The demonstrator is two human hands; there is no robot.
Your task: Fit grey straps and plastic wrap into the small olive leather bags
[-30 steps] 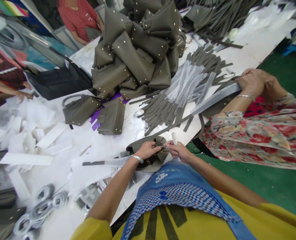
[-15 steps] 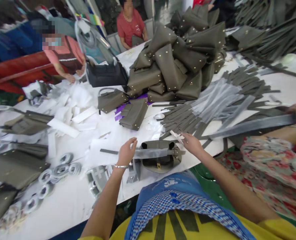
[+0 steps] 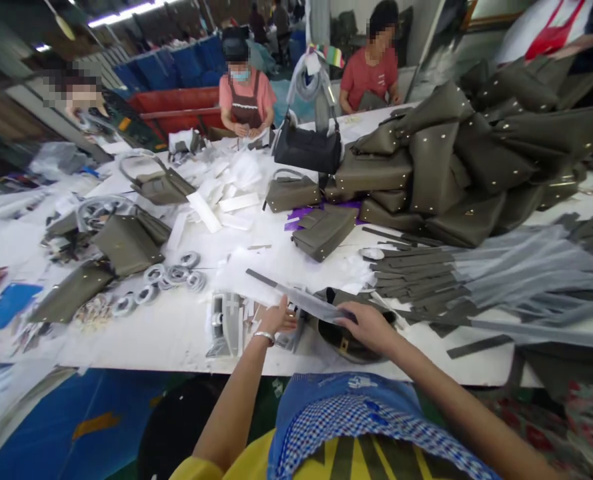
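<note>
A dark olive strap partly sleeved in clear plastic slants above the table in front of me. My right hand is closed around its right end. My left hand, wearing a bracelet, is just below the strap with its fingers stretched out and apart; it seems to hold nothing. Under the strap and my right hand stands an open olive handbag with a gold-coloured clasp, its inside partly hidden. A grey tape dispenser is on the table left of my left hand.
Tape rolls lie to the left, near other olive bags. Many olive bags are heaped at the back right, with plastic-sleeved straps in front. White padding pieces lie behind. Co-workers are across the table.
My view has swung left. My right hand has moved from a pale crumpled strip right of the bag to the strap's end. The strap has lifted and tilted; my left hand has opened beneath it.
</note>
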